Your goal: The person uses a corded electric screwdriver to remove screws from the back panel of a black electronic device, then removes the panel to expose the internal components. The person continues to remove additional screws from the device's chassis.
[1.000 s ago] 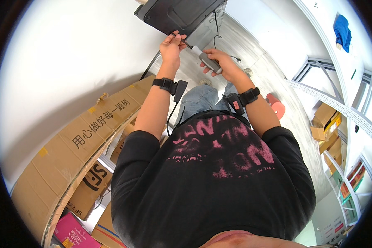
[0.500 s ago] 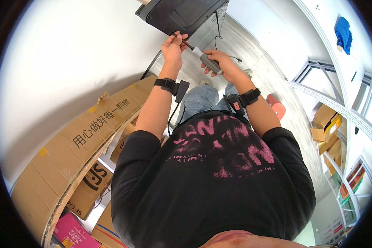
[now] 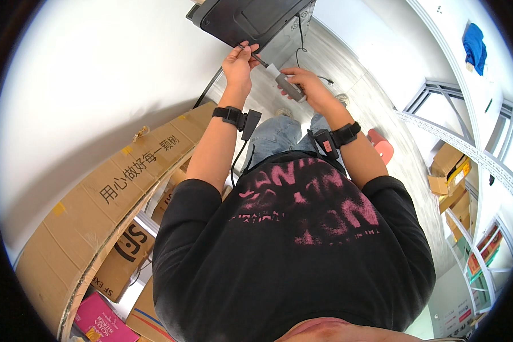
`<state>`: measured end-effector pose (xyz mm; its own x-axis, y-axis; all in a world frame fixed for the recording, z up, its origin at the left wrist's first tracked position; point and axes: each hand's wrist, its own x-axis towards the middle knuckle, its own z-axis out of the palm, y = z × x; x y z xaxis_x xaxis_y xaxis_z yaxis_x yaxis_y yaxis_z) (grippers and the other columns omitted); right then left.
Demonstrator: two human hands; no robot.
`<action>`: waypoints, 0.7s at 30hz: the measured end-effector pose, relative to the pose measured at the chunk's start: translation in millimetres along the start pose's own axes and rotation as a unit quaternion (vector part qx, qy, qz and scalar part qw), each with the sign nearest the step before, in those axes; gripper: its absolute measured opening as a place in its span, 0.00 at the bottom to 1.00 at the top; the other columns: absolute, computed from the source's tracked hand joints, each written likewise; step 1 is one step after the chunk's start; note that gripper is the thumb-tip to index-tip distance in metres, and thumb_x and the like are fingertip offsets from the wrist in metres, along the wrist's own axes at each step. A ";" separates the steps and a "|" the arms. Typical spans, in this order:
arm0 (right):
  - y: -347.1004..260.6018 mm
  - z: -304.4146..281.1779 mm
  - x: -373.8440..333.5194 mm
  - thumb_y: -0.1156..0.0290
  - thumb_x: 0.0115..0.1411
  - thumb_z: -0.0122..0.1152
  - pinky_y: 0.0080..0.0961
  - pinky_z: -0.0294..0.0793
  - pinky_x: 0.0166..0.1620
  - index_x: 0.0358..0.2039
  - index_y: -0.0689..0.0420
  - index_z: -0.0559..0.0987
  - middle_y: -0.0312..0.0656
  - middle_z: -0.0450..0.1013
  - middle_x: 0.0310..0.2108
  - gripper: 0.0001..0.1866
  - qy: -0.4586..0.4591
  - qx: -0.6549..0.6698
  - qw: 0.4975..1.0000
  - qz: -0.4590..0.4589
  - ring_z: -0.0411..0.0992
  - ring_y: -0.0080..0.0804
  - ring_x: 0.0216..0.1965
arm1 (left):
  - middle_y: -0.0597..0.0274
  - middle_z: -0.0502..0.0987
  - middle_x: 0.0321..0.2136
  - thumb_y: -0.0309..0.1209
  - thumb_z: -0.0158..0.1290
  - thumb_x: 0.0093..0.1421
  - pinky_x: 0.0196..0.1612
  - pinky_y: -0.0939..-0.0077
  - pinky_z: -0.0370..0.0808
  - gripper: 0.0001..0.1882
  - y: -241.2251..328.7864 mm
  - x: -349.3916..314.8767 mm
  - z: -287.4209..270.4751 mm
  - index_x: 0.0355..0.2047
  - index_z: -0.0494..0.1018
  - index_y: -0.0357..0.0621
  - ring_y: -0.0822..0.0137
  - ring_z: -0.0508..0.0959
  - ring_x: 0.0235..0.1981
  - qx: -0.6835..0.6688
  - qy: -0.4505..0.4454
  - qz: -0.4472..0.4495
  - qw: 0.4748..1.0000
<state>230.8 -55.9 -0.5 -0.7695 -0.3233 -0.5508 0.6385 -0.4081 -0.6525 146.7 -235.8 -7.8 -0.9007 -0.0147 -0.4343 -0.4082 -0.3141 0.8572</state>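
Matt, seemingly plastic dark panel [image 3: 251,20]

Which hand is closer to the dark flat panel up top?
Left. The left hand touches the lower edge of the dark flat panel; the right hand sits lower, gripping a grey-handled screwdriver.

flattened cardboard box [image 3: 114,194], pink box [image 3: 100,319], white shelving [image 3: 473,159], blue cloth [image 3: 474,47]

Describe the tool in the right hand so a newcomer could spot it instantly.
Start at the dark flat panel at the top of the view, against the white wall. Just below its lower edge, the right hand grips a grey-handled screwdriver, its thin shaft angled up toward the left hand. It is the only slim grey tool there.
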 end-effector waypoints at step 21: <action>2.6 6.3 -3.5 0.82 0.46 0.62 0.19 0.71 0.35 0.50 0.62 0.71 0.38 0.69 0.38 0.27 0.053 -0.156 0.985 -0.054 0.68 0.23 0.35 | 0.57 0.79 0.35 0.29 0.49 0.62 0.32 0.78 0.75 0.10 1.1 0.0 0.5 0.43 0.69 0.40 0.70 0.77 0.28 0.012 0.003 -0.019 1.000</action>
<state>235.1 -61.2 3.1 -0.8382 -0.1948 -0.5095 0.5386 -0.1484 -0.8294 146.2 -235.7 -6.8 -0.8832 -0.0093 -0.4690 -0.4460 -0.2926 0.8458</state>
